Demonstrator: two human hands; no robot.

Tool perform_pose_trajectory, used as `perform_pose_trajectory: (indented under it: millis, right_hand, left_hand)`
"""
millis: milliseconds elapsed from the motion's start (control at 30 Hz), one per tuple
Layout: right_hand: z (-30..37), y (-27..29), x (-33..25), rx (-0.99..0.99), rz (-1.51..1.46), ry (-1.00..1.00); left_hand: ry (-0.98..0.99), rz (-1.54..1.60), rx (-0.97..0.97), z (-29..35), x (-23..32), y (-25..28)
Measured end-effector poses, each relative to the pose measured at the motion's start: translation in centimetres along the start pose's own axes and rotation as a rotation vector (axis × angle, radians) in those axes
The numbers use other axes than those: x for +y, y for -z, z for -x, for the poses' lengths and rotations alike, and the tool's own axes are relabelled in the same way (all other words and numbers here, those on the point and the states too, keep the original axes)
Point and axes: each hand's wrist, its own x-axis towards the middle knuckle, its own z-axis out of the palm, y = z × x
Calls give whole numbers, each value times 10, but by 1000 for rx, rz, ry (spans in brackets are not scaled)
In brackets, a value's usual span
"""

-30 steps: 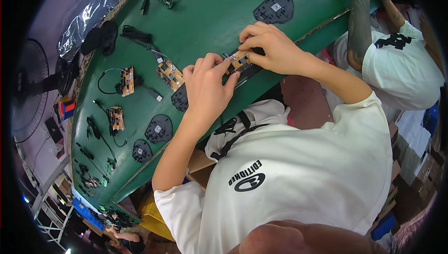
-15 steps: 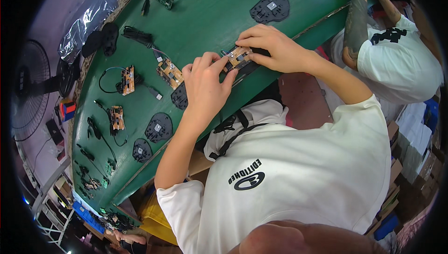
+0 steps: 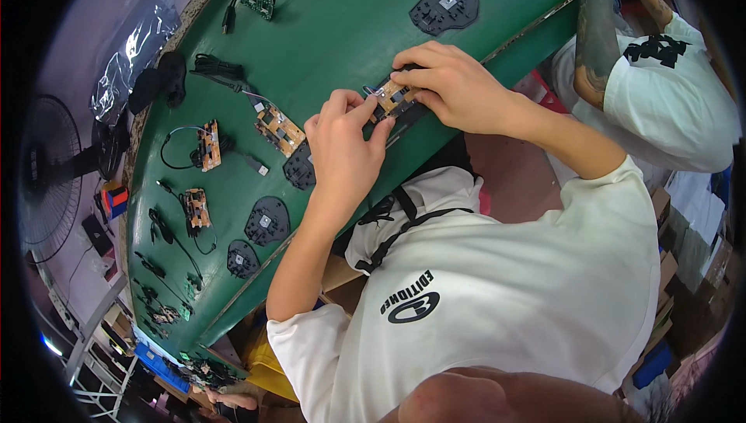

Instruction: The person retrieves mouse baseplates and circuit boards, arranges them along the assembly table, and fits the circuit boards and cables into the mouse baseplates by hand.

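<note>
A tan circuit board (image 3: 395, 97) with dark components lies between my two hands, over a black plastic base that they mostly hide. My left hand (image 3: 346, 143) pinches the board's left end between thumb and forefinger. At the opposite end, the fingers and thumb of my right hand (image 3: 458, 85) close on the board. Just left of my left hand lies another tan board (image 3: 280, 129) with a cable attached. Partly behind that hand's wrist is a black mouse base (image 3: 299, 168).
More black bases (image 3: 445, 6) (image 3: 267, 221) and cabled boards (image 3: 208, 146) (image 3: 197, 208) are spread along the green table (image 3: 350, 42). A green board (image 3: 256, 0) lies at the far left. A fan (image 3: 50, 167) stands beyond the left edge. A co-worker's tattooed arm (image 3: 597, 42) rests at right.
The view has shifted slightly, so the table's things sit a little differently in the picture. My right fingers have curled a little more over the board. Both hands stay on it.
</note>
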Motion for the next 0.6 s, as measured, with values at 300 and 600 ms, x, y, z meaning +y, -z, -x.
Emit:
perform_pose_trajectory:
  millis: [300,600]
  right_hand:
    - [2,-3,-6,-24,23,-51]
    - [-1,-3,0,-21,56,-3]
  left_hand:
    - [-61,-75,42,3,0,0]
    - [-80,-133,27,1,0,2]
